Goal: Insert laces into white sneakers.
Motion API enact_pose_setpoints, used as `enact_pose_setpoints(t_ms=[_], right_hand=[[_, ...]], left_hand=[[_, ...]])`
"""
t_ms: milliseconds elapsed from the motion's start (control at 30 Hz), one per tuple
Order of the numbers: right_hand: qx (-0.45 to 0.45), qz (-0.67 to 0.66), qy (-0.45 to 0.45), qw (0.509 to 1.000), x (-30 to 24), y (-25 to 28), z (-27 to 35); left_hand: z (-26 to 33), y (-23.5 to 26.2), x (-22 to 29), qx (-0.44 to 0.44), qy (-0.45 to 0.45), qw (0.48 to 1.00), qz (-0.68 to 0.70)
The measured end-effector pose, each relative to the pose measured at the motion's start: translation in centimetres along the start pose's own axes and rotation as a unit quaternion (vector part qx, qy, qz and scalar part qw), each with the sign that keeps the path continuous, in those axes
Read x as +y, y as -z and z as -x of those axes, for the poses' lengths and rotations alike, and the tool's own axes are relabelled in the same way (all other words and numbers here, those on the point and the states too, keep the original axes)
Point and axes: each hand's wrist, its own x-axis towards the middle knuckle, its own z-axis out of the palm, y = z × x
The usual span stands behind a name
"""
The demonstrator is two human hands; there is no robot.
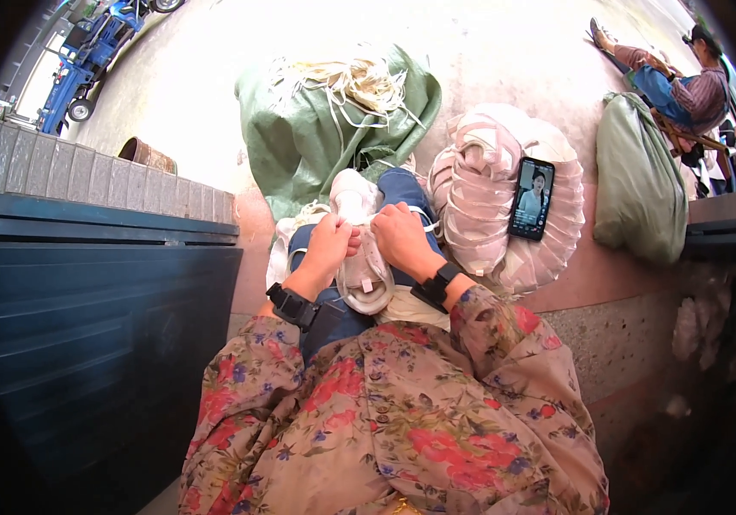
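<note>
A pale pink and white shoe [366, 268] lies across my lap, its toe pointing away from me and its heel loop toward me. Over its lacing area, my left hand [332, 245] is closed in a pinch at the left side. Facing it, my right hand [402, 239] pinches at the right side, fingers bent down. A thin white shoelace [428, 210] trails out beside the right hand. Both hands seem closed on lace, though the fingers partly hide it. Blue-clad legs [402, 190] show beneath the shoe.
Ahead, a green sack [286, 137] bears a tangle of cream laces [355, 86]. Bundled pale shoes [479, 202] stand at the right, with a phone [532, 197] propped on them. A full sack [640, 180] and a seated person [685, 90] are farther right. A dark blue panel [102, 335] borders my left.
</note>
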Motion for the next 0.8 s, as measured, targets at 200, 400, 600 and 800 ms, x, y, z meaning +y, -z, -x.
enact_pose_setpoints(t_ms=[200,400,600,800], right_hand=[[-0.088,-0.358,-0.099,0.924,1.1,3.1,0.5],[0.030,-0.437,-0.111,0.892,3.2,18.1,0.5],[0.219,-0.377,0.080,0.896,-0.1,33.0,-0.6],[0.088,-0.340,0.184,0.918,-6.6,34.5,-3.2]], left_hand=[[1.1,6.4,4.1,0.041,-0.092,0.989,0.111],[6.4,14.7,11.5,0.196,-0.274,0.940,0.051],[10.3,11.9,17.2,0.322,-0.469,0.820,-0.060],[11.6,6.0,15.4,0.159,-0.513,0.841,0.063]])
